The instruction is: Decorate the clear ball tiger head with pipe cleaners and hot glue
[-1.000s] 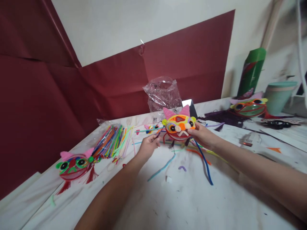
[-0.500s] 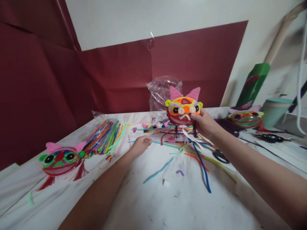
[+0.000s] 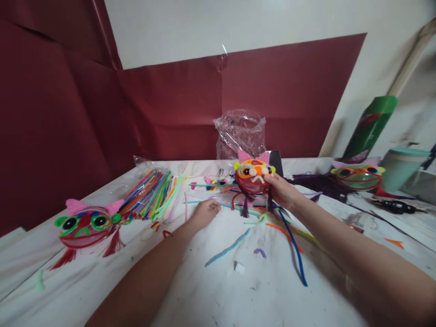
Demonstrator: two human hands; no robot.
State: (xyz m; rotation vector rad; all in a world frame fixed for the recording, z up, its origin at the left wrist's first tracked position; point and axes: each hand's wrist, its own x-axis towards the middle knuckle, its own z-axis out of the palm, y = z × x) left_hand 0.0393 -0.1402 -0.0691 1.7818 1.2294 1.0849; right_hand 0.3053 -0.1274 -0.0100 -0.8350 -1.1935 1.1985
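Note:
My right hand (image 3: 282, 190) grips an animal-face ornament (image 3: 252, 185) by its right side, a little above the table. It has pink ears, yellow and orange fuzzy trim, black eyes, a red mouth and dark tassels hanging below. My left hand (image 3: 207, 213) rests on the table with its fingers curled in, and nothing shows in it. Loose pipe cleaners lie between and below the hands, among them a dark blue pipe cleaner (image 3: 295, 252) and a light blue pipe cleaner (image 3: 227, 248). A short purple piece (image 3: 260, 252) lies nearer.
At the left sits a similar face with red tassels (image 3: 85, 229), beside a bundle of colourful pipe cleaners (image 3: 150, 195). Another face (image 3: 357, 177) stands at the right near a mint-green container (image 3: 403, 168). A clear plastic bag (image 3: 240, 136) is at the back against dark red paper (image 3: 170, 109).
My right hand has lowered the ornament toward the table and moved it slightly left. The left hand has barely moved. The view has shifted a little.

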